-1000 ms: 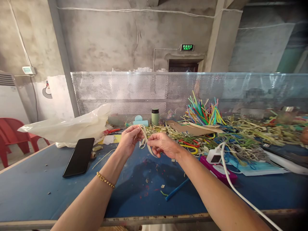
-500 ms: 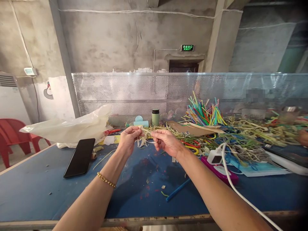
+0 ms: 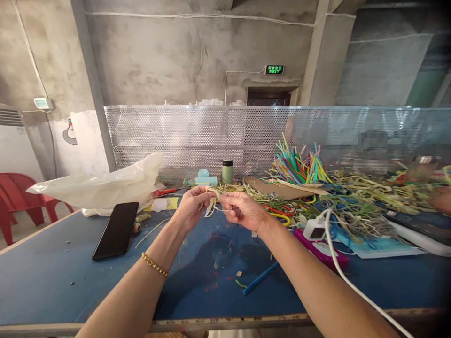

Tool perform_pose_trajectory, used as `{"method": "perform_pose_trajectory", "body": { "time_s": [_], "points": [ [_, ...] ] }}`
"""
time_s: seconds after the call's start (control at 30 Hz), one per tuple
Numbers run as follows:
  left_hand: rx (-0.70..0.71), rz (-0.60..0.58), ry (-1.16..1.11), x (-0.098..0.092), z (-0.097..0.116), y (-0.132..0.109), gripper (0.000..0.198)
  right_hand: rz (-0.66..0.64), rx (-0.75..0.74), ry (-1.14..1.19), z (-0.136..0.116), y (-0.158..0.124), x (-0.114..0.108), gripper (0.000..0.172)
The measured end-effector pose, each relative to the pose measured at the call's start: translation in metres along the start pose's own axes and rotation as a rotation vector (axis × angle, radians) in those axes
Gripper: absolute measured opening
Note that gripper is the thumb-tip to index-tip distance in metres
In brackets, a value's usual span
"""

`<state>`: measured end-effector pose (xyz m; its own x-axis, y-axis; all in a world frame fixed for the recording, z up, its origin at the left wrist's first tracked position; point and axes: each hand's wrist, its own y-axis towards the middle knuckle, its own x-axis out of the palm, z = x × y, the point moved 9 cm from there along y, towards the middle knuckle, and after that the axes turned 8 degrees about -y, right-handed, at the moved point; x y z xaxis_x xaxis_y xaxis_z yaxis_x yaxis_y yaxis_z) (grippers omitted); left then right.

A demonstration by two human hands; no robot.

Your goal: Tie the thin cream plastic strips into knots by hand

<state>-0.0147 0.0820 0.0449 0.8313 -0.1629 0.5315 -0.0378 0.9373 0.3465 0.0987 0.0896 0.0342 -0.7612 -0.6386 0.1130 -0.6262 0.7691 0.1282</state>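
Note:
Pale, straw-coloured strips [image 3: 212, 206] dangle between my two hands above the middle of the blue table [image 3: 197, 291]. My left hand [image 3: 193, 205] is closed, pinching the strips between thumb and fingers. Close beside it, my right hand [image 3: 243, 209] also pinches the strips, its other fingers curled under. The fingertips nearly meet, and they partly hide how the strips cross. Below the right forearm lies a blue stick [image 3: 260, 279], with a short yellow-green scrap [image 3: 241, 284] at its near end.
A black phone [image 3: 116, 230] and a plastic bag [image 3: 102, 185] lie left. Behind my hands stands a green bottle [image 3: 227, 172]. On the right are a bundle of coloured stems [image 3: 299, 164], heaped straw [image 3: 380, 192], a magenta power strip [image 3: 322, 249] and a white cable [image 3: 338, 265].
My hands have come slightly closer together, with the left shifting a little right. The strips between them now hang in a tighter bunch.

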Motion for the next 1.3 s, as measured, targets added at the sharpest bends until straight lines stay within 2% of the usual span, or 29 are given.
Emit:
{"method": "perform_pose_trajectory", "body": {
  "time_s": [0.3, 0.47, 0.67, 0.8, 0.9, 1.03, 1.17, 1.3],
  "points": [
    [-0.012, 0.028, -0.05, -0.004, 0.0, 0.002, 0.028, -0.036, 0.038, 0.014, 0.004, 0.002, 0.002, 0.031],
    [0.022, 0.033, -0.029, -0.006, 0.001, 0.003, 0.028, -0.043, 0.058, -0.086, 0.006, -0.001, 0.005, 0.035],
    [0.11, 0.066, 0.044, -0.008, 0.006, 0.003, 0.025, 0.092, -0.105, -0.399, -0.005, -0.003, 0.004, 0.039],
    [0.111, 0.047, 0.067, -0.007, 0.005, 0.002, 0.025, 0.201, -0.214, -0.617, -0.016, -0.004, 0.0, 0.026],
    [0.094, 0.023, 0.058, -0.006, 0.003, 0.002, 0.025, 0.217, -0.249, -0.71, -0.021, -0.003, -0.001, 0.019],
    [0.088, 0.021, 0.064, -0.005, 0.002, 0.003, 0.023, 0.307, -0.426, -0.897, -0.037, -0.004, -0.004, 0.011],
    [0.092, 0.04, 0.127, -0.007, 0.001, 0.003, 0.021, 0.318, -0.407, -0.833, -0.032, 0.0, -0.01, 0.004],
    [0.115, 0.058, 0.164, -0.009, 0.001, 0.003, 0.021, 0.293, -0.38, -0.794, -0.027, -0.001, -0.007, 0.012]
  ]
}}
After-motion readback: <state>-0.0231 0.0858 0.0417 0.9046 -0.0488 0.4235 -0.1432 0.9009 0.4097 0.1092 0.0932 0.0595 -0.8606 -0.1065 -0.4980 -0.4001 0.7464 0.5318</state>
